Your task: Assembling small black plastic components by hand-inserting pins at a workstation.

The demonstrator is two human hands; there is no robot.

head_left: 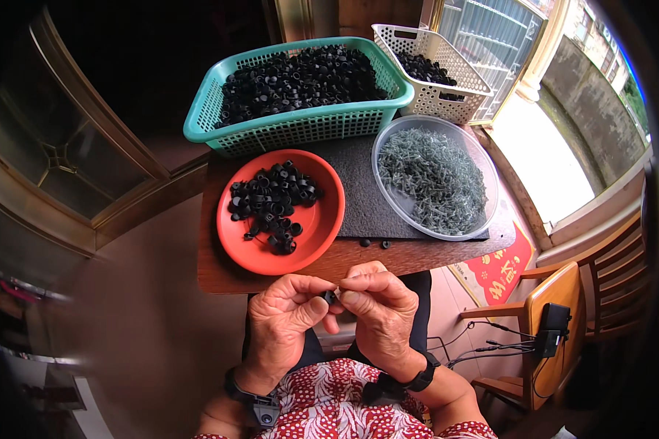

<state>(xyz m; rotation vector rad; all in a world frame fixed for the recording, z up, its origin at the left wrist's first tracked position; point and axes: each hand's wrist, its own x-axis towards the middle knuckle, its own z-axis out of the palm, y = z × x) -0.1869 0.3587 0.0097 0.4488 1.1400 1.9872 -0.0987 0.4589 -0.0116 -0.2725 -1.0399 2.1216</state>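
Above my lap, at the table's front edge, both hands meet. My left hand is closed in a pinch on a small round black plastic cap. My right hand is pinched shut right against the cap; whatever lies between its fingertips is too small to make out. Just beyond my left hand stands an orange-red bowl with a pile of black caps. Past my right hand is a clear round tub full of small, thin translucent pieces. Two loose black caps lie on the wood near the front edge.
At the back, a teal basket heaped with black caps stands beside a cream basket holding more. A black textured mat covers part of the wooden table. A wooden chair with a black cabled box is at the right.
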